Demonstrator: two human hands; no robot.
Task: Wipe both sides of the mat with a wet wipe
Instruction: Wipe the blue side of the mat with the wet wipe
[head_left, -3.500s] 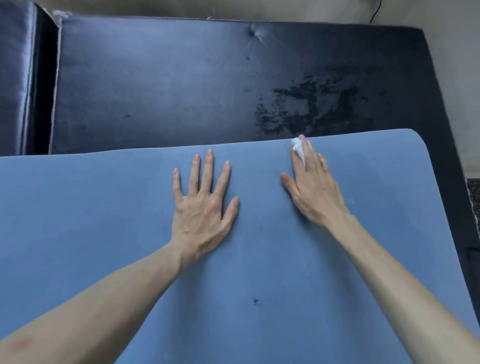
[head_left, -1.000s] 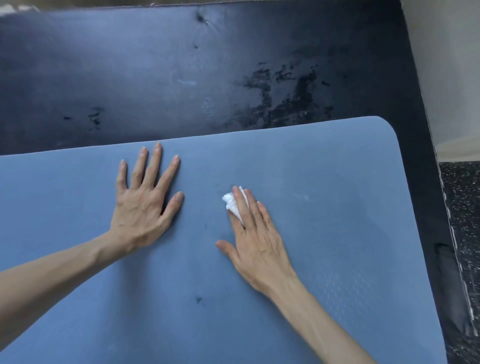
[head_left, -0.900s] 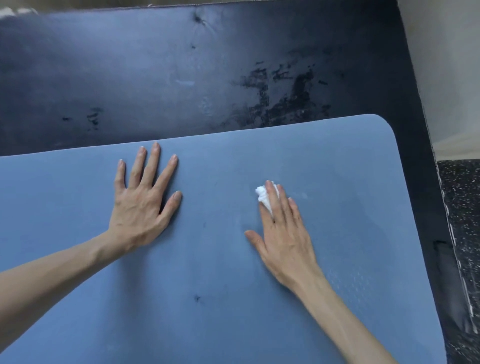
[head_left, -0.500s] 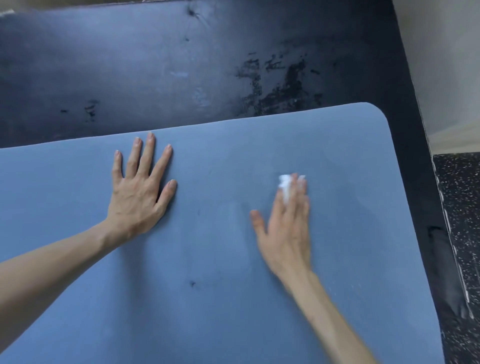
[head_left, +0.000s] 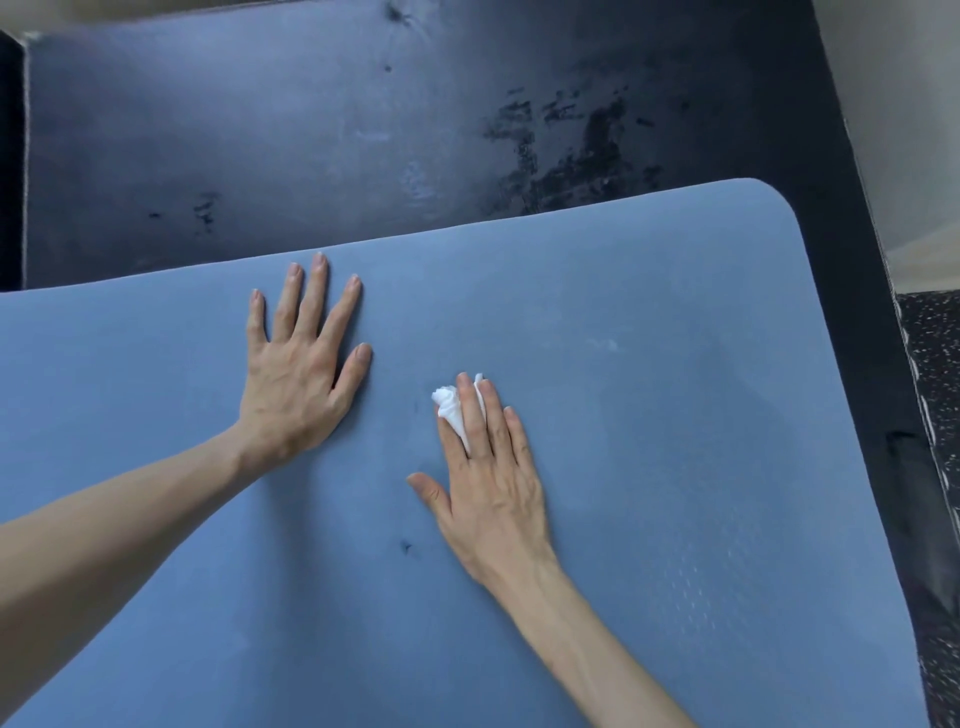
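One blue mat (head_left: 649, 467) is laid flat over one dark padded surface (head_left: 363, 130), w/ its rounded far-right corner seen at upper right. Two bare hands are placed on the mat, approx. mid-frame. The left hand (head_left: 296, 384) is pressed palm-down, fingers straight and spread, thumb out to the side; nothing is held by it. The right hand (head_left: 493, 493) is laid flat just beside it, nearer the camera, fingers straight and close together, thumb apart. One crumpled white wet wipe (head_left: 451, 410) is pinned against the mat under the right hand's fingertips, part of it sticking out on the left side of the fingers. One small dark mark (head_left: 405, 546) is seen on the mat betw. the two forearms. Scuffed patches are visible on the dark surface beyond the mat's far edge. A speckled floor (head_left: 935, 415) is seen at far right.
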